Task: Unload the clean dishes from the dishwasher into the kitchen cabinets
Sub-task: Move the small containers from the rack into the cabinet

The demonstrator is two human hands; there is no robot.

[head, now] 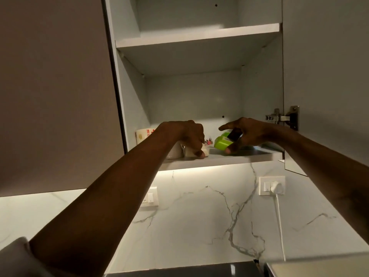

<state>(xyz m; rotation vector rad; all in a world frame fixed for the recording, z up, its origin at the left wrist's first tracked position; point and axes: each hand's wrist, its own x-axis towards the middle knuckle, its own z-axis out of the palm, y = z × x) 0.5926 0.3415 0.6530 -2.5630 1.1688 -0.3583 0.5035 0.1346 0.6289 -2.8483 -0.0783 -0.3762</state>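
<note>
Seen from the head camera, both hands reach onto the cabinet's bottom shelf (229, 158). The left hand (190, 136) curls round a white mug (189, 152) standing beside a patterned mug (142, 134), probably to keep the mugs together. The right hand (246, 134) pinches a tilted green cup (221, 142), forefinger straight; I cannot tell whether the cup touches the shelf.

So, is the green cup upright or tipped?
Tipped: the right hand holds the green cup on its side, at the bottom shelf.

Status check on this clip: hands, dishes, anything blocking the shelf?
Left hand grips white cup on bottom shelf. Right hand holds green cup, tilted, at same shelf. Other mugs stand left, apart from green cup.
</note>
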